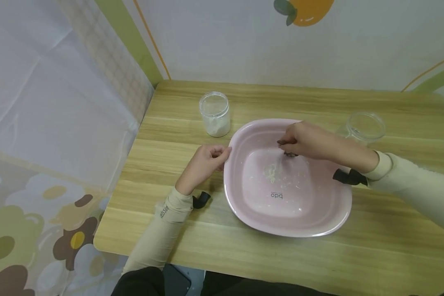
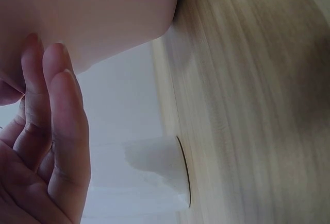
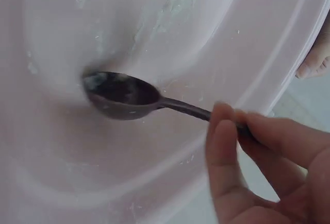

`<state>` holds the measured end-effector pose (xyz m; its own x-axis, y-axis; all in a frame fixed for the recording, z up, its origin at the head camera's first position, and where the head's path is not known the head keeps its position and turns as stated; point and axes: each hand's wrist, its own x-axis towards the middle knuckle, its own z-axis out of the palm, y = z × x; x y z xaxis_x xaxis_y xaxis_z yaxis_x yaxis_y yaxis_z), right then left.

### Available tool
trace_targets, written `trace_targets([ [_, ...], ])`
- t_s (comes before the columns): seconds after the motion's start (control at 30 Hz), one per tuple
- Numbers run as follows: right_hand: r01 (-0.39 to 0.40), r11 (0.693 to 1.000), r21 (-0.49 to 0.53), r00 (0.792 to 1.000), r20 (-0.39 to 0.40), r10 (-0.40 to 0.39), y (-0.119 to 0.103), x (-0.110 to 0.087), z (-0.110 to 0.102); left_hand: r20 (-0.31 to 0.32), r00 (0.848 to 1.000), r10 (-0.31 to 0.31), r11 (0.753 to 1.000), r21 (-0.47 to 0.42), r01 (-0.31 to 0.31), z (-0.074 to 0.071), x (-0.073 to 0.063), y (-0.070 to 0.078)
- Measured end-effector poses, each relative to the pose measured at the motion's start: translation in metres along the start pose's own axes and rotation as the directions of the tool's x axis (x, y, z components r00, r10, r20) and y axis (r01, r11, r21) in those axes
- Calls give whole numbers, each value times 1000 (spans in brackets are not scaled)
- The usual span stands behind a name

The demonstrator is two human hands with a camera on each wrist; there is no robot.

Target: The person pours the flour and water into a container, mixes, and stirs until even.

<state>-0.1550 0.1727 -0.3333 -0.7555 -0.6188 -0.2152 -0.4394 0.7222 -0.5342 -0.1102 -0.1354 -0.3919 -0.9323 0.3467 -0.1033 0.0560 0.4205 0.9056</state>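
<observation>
A pink plastic basin stands on the wooden table. My right hand reaches over its far right side and pinches the handle of a dark brown spoon between thumb and fingers. The spoon's bowl is over the inside of the basin, with pale bits clinging to it in the right wrist view. White wet clumps lie on the basin floor. At the basin's left side, my left hand holds the rim, thumb at the edge and fingers against the outer wall, as the left wrist view shows.
A clear jar with white powder stands behind my left hand. Another clear jar is at the right, partly hidden by my right forearm. A patterned cloth hangs to the left. The wooden table meets a wall at the back.
</observation>
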Motion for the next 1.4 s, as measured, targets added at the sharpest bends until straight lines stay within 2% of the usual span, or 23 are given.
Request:
trace_targets([
  [0.1, 6, 1000, -12, 1000, -16, -6, -4, 0, 0, 1, 1000, 3, 1000, -2, -3, 0, 1, 0],
  [0.23, 55, 998, -33, 998, -15, -56, -8, -2, 3, 1, 1000, 3, 1000, 1, -3, 0, 1, 0],
  [0.33, 87, 995, 39, 995, 35, -88, -11, -4, 7, 0, 1000, 3, 1000, -4, -3, 0, 2, 0],
  [0.47, 82, 982, 169, 989, 104, -100, -11, -6, 10, 0, 1000, 8, 1000, -5, -8, 0, 2, 0],
  [0.67, 58, 970, 236, 990, 108, -85, -9, -4, 7, 1, 1000, 14, 1000, 6, -14, 0, 1, 1],
  [0.8, 44, 983, 177, 997, 60, -55, -6, -3, 2, 0, 1000, 11, 1000, 6, -11, 0, 0, 2],
  [1.0, 40, 999, 14, 999, -22, -40, 1, -3, -5, 1, 1000, 3, 1000, 5, -3, 1, -1, 2],
  [1.1, 35, 999, -26, 999, -31, -36, 2, -3, -6, 4, 1000, 5, 1000, 14, -5, 0, -1, 2],
  [1.2, 51, 998, 29, 999, -8, -51, 1, -3, -5, 1, 1000, 7, 1000, 21, -7, 0, -1, 2],
  [1.4, 121, 976, 183, 980, 135, -147, -3, -3, -3, 2, 1000, 5, 1000, 10, -5, 0, -1, 3],
])
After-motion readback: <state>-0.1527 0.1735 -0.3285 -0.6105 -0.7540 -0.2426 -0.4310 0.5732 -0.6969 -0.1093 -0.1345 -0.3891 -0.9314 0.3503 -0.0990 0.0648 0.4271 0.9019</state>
